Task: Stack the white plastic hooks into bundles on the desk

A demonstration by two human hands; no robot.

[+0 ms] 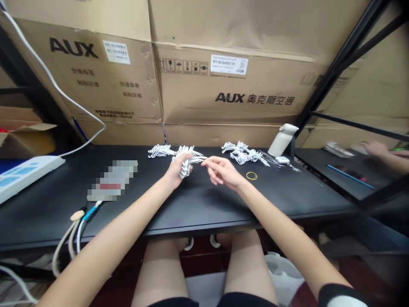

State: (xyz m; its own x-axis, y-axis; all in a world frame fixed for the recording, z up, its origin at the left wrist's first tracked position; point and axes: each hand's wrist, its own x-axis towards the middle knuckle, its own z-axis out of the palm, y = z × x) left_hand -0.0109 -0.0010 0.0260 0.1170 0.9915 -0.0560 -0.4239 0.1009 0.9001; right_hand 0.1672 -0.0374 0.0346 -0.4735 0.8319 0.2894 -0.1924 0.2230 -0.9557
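My left hand (179, 171) is wrapped round a bundle of thin white cords (184, 170), whose looped ends stick out below and above the fingers. From that bundle, strands stretch to the right, where my right hand (222, 171) pinches their far end between thumb and forefinger. Both hands are just above the black desk. Behind the left hand lies a pile of similar white looped cords (159, 150). Another loose pile of white cords (244, 152) lies beyond the right hand. A yellow rubber band (252, 175) rests on the desk to the right of that hand.
A white bottle (283, 140) and a small white case (281, 160) stand at the back right. To the left are a pixelated flat device (113, 181) with a cable and a power strip (28, 175). Cardboard (191, 98) walls the back. Another person's hand (375, 149) shows far right.
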